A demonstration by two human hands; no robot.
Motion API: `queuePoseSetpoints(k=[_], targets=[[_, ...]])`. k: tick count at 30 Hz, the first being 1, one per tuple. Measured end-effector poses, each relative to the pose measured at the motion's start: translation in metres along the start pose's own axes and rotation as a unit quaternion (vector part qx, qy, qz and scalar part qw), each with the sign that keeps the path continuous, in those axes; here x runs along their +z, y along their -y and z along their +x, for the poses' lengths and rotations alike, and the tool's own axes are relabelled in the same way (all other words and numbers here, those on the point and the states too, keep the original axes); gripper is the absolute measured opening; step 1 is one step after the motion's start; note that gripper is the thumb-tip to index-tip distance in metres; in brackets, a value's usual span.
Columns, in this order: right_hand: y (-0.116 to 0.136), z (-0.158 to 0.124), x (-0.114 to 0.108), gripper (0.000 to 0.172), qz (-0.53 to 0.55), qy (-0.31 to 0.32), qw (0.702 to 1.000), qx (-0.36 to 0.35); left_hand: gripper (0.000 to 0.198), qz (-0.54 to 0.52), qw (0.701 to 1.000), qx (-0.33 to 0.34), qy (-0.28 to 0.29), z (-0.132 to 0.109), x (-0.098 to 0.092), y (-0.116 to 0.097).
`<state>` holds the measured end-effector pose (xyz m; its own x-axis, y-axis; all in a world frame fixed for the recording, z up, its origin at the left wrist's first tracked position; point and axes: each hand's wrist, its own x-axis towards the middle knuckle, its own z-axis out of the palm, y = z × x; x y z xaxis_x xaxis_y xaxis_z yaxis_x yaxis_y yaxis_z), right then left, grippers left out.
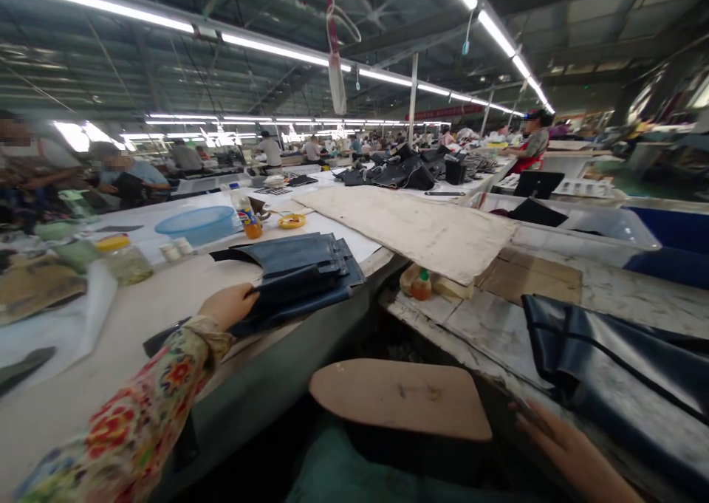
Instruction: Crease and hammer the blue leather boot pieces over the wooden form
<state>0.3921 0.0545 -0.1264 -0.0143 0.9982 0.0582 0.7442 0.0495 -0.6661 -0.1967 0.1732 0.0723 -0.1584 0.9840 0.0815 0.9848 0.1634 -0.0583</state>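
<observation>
My left hand [228, 303], in a flowered sleeve, reaches over the white worktable [138, 311] and is closed on the near edge of a stack of dark blue leather pieces [299, 270]. My right hand [570, 455] rests low at the front edge of the grey bench [487, 318] on the right, fingers stretched flat against it, holding nothing. Just beyond that hand lies a large dark blue leather sheet [620, 359].
A wooden stool seat [399, 396] stands between the tables. On the left table are a blue basin [196, 224], a bottle [247, 211], jars [125, 258] and a yellow tape roll [292, 221]. A beige cloth [415, 230] bridges the gap. Other people work further back.
</observation>
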Motion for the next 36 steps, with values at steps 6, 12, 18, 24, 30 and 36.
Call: queuePoseSetpoints(k=[6,12,18,24,30,36], targets=[[0.152,0.062,-0.002,0.037,-0.122,0.044,0.982,-0.134,0.044,-0.056,0.995,0.076,-0.025,0.018,0.019,-0.067],[0.257,0.094,0.029,0.026,-0.161,0.083,0.946,-0.267,0.061,-0.151,0.988,-0.019,-0.001,0.047,0.039,-0.063],[0.326,0.141,0.082,0.032,-0.182,0.114,0.907,-0.362,0.065,-0.238,0.968,-0.068,-0.036,0.047,0.060,-0.044],[0.378,0.197,0.130,0.028,-0.208,0.090,0.911,-0.345,0.059,-0.319,0.943,-0.074,-0.064,0.048,0.067,-0.043],[0.375,0.230,0.159,0.024,-0.251,0.081,0.926,-0.270,0.051,-0.434,0.888,-0.104,-0.109,0.050,0.072,-0.037],[0.374,0.231,0.161,0.027,-0.271,0.097,0.924,-0.253,0.045,-0.548,0.806,-0.137,-0.179,0.047,0.060,-0.025]])
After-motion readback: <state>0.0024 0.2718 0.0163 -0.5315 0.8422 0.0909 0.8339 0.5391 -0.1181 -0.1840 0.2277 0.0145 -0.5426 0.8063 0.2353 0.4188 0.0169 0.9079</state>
